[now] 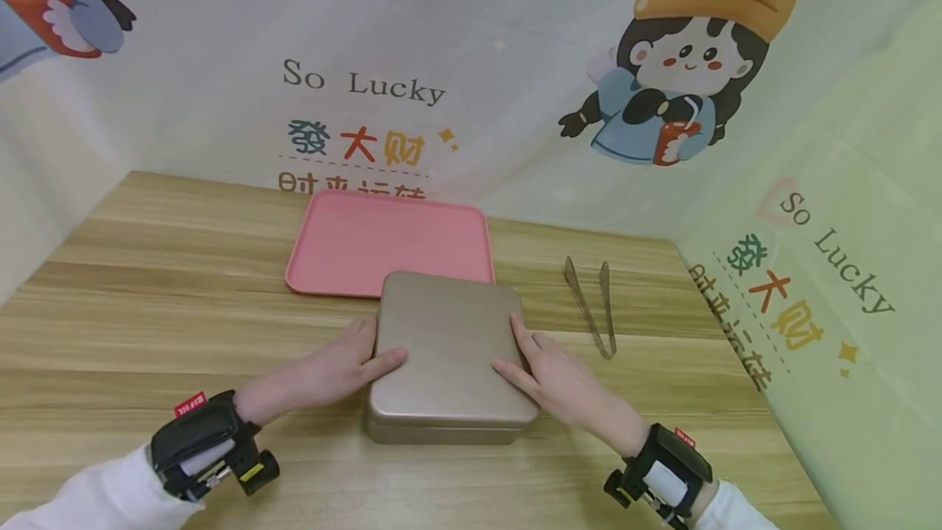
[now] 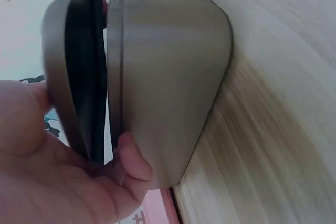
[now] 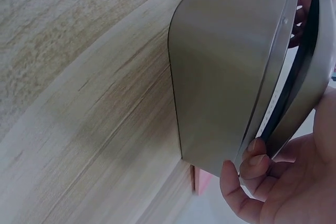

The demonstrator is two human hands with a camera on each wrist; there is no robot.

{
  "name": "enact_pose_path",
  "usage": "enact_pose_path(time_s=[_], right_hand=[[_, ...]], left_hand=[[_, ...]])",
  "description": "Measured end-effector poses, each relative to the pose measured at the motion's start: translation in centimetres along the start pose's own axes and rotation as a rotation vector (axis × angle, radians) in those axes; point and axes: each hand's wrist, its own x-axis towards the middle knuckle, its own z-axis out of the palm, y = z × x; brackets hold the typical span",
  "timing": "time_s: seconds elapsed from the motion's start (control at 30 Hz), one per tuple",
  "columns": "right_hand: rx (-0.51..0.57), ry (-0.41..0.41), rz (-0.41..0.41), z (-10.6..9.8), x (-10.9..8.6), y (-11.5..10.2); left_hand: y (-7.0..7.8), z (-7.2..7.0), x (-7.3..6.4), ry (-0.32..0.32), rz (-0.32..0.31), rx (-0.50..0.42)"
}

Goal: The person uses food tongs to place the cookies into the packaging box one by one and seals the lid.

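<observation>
A champagne-coloured metal tin [image 1: 441, 435] stands on the table, its lid [image 1: 449, 334] of the same colour. Both wrist views show the lid [image 2: 55, 56] raised off the tin's body [image 2: 168, 61], leaving a narrow gap and its dark inside in sight. At the lid's left side, my left hand [image 1: 346, 366] grips the edge, thumb on top. My right hand [image 1: 559, 375] holds the opposite edge, its thumb also lying over the top. Curled fingertips [image 3: 255, 158] show at the gap in the right wrist view. The tin's contents are hidden.
Behind the tin lies a pink tray [image 1: 390, 244], its near right corner covered by the tin. Metal tongs [image 1: 599, 317] rest on the wooden table [image 1: 184, 285] to the right. A printed cloth [image 1: 515, 88] hangs along the back and right side.
</observation>
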Motion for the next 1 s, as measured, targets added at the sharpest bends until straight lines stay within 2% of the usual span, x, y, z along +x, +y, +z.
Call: enact_pose_path(time_s=[0.13,0.33,0.43,0.63,1.0], right_hand=[[-0.018,0.007,-0.012,0.1,-0.1,0.0],[-0.050,0.031,-0.040,0.4,-0.2,0.1],[-0.072,0.044,-0.052,0.6,-0.2,0.1],[-0.108,0.057,-0.051,0.9,-0.1,0.1],[-0.138,0.045,-0.032,1.1,0.0,0.0]], left_hand=[[0.1,0.1,-0.1,0.007,-0.019,0.022],[0.1,0.2,0.0,0.012,0.012,-0.002],[0.1,0.4,-0.1,0.013,0.008,0.011],[0.1,0.6,-0.1,0.024,-0.031,0.053],[-0.2,1.1,0.2,0.024,-0.100,0.051]])
